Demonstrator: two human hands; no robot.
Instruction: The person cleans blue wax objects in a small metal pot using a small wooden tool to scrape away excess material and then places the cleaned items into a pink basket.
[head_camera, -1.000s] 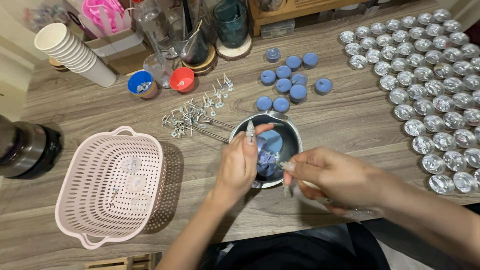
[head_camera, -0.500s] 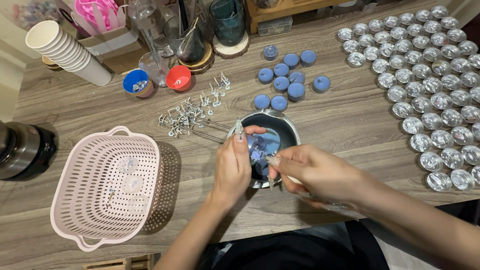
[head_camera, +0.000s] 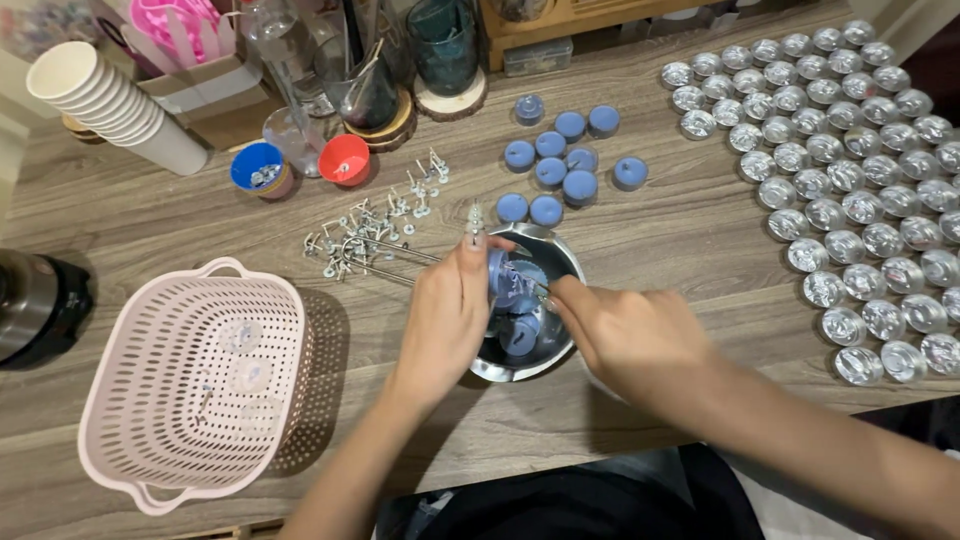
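My left hand (head_camera: 440, 320) holds a small blue wax candle (head_camera: 498, 272) over the near-left side of a metal bowl (head_camera: 500, 372). A metal wick tab (head_camera: 475, 218) sticks up above its fingertips. My right hand (head_camera: 630, 335) reaches in from the right, its fingertips pinched on a thin metal pin (head_camera: 540, 290) that touches the candle. More blue wax pieces (head_camera: 520, 335) lie inside the bowl, partly hidden by both hands.
Several blue wax discs (head_camera: 560, 165) lie beyond the bowl, with loose wick tabs (head_camera: 370, 225) to their left. Rows of silver foil cups (head_camera: 850, 150) fill the right. A pink basket (head_camera: 190, 380) sits at left, near a paper cup stack (head_camera: 110, 105) and a dark pot (head_camera: 35, 305).
My left hand has turned the blue candle slightly and the wick tab now stands higher. My right hand has closed in toward the candle. The rest of the table is unchanged.
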